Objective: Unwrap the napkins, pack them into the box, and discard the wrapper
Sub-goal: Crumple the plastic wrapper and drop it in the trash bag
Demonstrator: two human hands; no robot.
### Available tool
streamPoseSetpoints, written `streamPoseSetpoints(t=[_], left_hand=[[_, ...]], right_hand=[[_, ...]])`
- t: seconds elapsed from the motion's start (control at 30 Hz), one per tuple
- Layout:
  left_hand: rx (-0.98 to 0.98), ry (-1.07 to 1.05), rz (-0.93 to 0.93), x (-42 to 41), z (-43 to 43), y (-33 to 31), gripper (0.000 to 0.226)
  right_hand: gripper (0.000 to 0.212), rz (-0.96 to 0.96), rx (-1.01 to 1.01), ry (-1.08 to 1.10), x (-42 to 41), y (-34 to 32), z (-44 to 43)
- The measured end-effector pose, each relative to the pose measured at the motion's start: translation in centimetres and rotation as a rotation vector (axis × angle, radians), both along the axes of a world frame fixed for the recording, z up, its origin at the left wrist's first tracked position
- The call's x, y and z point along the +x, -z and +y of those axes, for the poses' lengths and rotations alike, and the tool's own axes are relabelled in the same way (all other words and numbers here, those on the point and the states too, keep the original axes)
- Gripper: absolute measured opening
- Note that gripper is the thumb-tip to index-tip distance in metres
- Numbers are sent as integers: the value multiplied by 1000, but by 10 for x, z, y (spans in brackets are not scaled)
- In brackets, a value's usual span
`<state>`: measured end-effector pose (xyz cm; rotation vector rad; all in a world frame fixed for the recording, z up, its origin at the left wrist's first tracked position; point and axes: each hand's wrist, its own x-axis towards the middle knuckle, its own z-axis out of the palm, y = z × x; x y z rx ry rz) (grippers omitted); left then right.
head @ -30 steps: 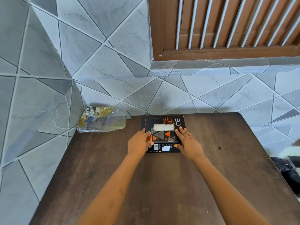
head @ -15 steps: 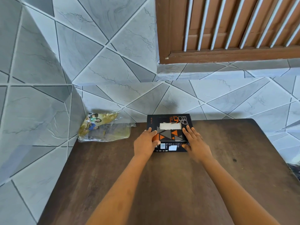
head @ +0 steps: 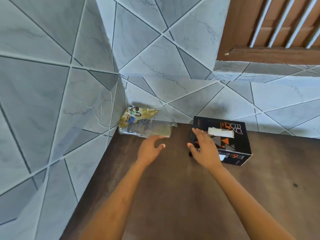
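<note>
Head view: left hand (head: pixel 150 148), loosely spread, is aimed at wrapper (head: pixel 144 125) at 11 o'clock, likely for discarding; spread right hand (head: pixel 204 150) is held over box (head: pixel 232 144).

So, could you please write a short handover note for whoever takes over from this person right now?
Left hand: open, empty, close to the wrapper.
Right hand: open, at the end of the box nearest the wrapper.
Wrapper lies in the table corner against the wall; napkins show through the box's top slot.
Done: napkins appear packed. Left: pick up and discard the wrapper.
</note>
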<state>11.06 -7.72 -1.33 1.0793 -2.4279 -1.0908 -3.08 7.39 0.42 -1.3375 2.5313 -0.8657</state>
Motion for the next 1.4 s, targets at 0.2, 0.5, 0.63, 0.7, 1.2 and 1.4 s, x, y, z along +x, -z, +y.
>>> streamPoseSetpoints(t=[0.2,0.5,0.63,0.7,1.2,1.4], left_hand=[[-178,-132,-172,46,-79,9,41],[-352,74,-494,47,-136,45,54],[-394,73,-528,52,-130,61,54],[-413,49,-526,56,-119,65,53],[-165,-161,-136,126,20,35,14],[0,-133,198,137,95,-9,18]], right_hand=[[57,-121,31,-173,44,23,-75],[69,40,426,-177,33,72,-125],[65,27,497,-181,43,85,-116],[63,35,476,-181,49,88,-105],[43,64,326,-217,106,56,33],[75,102,123,-202,108,19,96]])
